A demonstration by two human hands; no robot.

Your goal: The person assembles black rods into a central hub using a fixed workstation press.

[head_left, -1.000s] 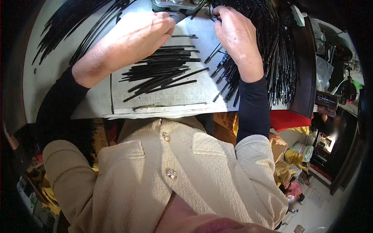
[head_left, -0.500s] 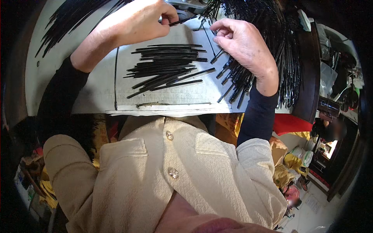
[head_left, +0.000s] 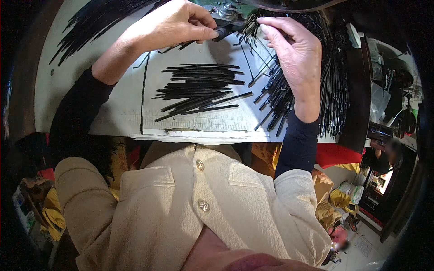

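My left hand [head_left: 183, 28] is at the far side of the table, with thumb and fingers pinched on a thin black strip whose ends are partly hidden. My right hand [head_left: 296, 49] hovers over a large bundle of long black strips [head_left: 332, 90]. Its index finger and thumb reach left with a small gap between the tips, and nothing shows in them. Between and below my hands lies a loose stack of short black strips [head_left: 199, 86]. A few thin black strips [head_left: 246, 58] with thicker ends slant beside my right fingers.
A green and metal machine part [head_left: 228, 11] stands at the table's far edge. More long black strips [head_left: 95, 34] spread at the far left. One strip [head_left: 144, 97] lies lengthwise left of the stack. Ruler markings [head_left: 203, 125] run along the white tabletop [head_left: 108, 113]. Bags lie on the floor at right.
My left hand has moved right, close to the metal part. My right hand's thumb and index finger have drawn closer together. The whole view has shifted, showing more of the machine.
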